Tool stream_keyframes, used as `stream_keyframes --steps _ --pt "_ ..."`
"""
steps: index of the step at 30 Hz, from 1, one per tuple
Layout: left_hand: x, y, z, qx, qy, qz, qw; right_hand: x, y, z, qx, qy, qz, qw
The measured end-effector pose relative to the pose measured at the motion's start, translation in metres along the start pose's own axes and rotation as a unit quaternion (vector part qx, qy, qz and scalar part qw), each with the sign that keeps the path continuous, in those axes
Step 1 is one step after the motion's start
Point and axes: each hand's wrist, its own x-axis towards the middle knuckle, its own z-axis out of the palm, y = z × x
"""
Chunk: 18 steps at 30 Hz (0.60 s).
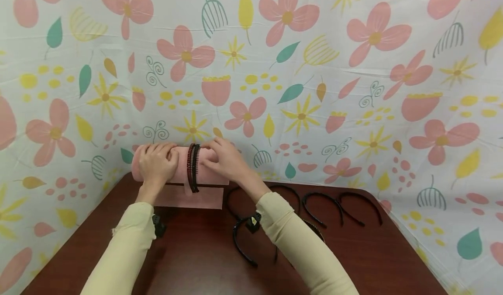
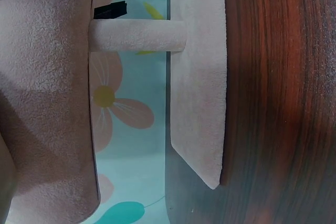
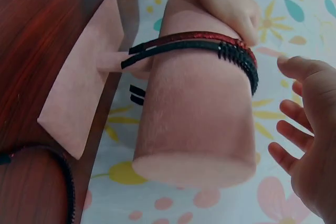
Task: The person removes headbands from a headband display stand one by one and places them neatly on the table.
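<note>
A pink plush headband stand [image 1: 212, 178], a padded roll on a post above a flat base [image 2: 199, 87], stands at the table's back left. Round the middle of the roll sit a red sparkly headband [image 3: 194, 36] and a black headband [image 3: 184, 45], side by side, with their ends hanging below it. My left hand [image 1: 159, 161] grips the top of the roll, left of the bands. My right hand [image 3: 320, 124] is just off the roll near the black headband, its fingers loosely bent and holding nothing.
Several dark headbands lie on the brown table to the right, among them a black headband [image 1: 320, 207] and another [image 1: 241, 247] under my right forearm. A flower-printed cloth [image 1: 251, 67] hangs right behind the stand and the table's back edge.
</note>
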Motion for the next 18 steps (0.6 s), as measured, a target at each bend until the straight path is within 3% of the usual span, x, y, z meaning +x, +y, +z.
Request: stream_keyframes --steps 4,10,18 --pt "-0.001 -0.003 0.001 0.001 -0.001 0.005 1.0 0.011 -0.004 0.011 -0.019 -0.007 -0.006 1.0" --pt "-0.002 -0.005 0.006 0.007 0.018 0.008 0.9998 0.021 -0.006 0.031 -0.053 -0.056 0.018 0.997" --pt "-0.002 -0.007 0.006 0.016 0.005 0.006 0.9998 0.027 -0.011 0.045 -0.117 -0.093 0.045 0.988"
